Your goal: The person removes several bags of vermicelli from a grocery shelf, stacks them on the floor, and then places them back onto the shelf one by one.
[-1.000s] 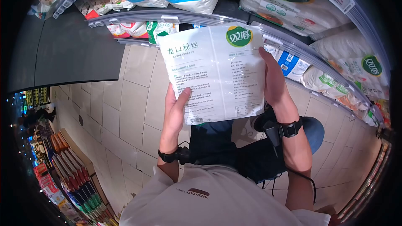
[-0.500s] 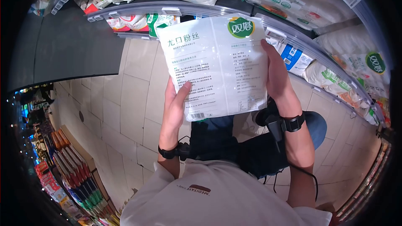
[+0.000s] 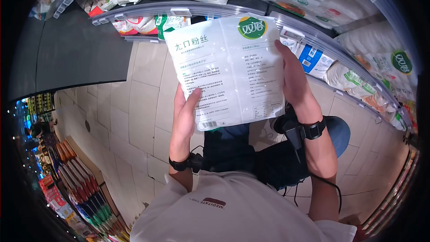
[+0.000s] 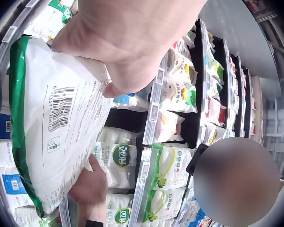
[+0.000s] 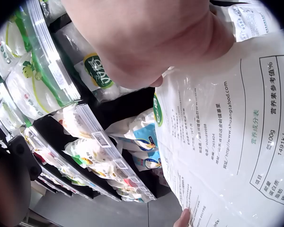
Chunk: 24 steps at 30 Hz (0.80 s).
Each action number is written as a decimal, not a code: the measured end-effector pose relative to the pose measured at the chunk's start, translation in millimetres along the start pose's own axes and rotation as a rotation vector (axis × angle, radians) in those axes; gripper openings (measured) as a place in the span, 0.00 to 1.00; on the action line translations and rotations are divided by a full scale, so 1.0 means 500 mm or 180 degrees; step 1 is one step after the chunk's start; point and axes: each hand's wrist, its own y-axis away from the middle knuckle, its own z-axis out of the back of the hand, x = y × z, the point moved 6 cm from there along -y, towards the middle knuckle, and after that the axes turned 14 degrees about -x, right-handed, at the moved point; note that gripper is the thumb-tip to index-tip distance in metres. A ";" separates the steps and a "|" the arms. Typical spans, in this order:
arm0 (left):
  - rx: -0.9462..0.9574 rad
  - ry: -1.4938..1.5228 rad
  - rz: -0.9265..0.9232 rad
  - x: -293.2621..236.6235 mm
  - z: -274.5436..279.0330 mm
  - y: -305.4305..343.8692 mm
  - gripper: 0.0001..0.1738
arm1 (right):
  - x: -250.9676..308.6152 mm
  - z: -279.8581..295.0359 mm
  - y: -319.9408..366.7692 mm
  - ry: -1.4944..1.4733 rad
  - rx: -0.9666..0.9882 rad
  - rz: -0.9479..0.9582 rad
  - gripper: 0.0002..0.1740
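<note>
We see a white plastic bag, nearly square, with black print and a green oval logo [image 3: 224, 69], held above the person's dark-trousered legs [image 3: 228, 150]. The left hand [image 3: 183, 110] and right hand [image 3: 295, 83] each grip a side edge, thumb on the printed face; the other fingers are mostly hidden behind. The small print is hard to read from the head view, and the right wrist view cuts off part of the ruled nutrition table [image 5: 270, 137].

The printed face turns up toward the person, logo end away, black-and-white barcode [image 4: 61, 109] end nearest. A central seam runs away from the body; we cannot tell which axis is longer. The far edge overlaps the clear-grey shelf rail [image 3: 148, 10]; we cannot tell whether they touch. Pale floor tiles [image 3: 143, 80] spread leftward.
</note>
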 end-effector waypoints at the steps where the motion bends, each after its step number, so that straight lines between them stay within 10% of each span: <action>1: -0.0015 0.0009 0.0003 0.001 0.000 0.000 0.28 | -0.002 0.002 -0.002 -0.0012 0.0013 0.0003 0.28; 24: 0.0018 -0.0142 -0.0219 -0.013 -0.012 0.014 0.26 | 0.001 0.005 -0.013 0.0268 0.0067 0.0292 0.28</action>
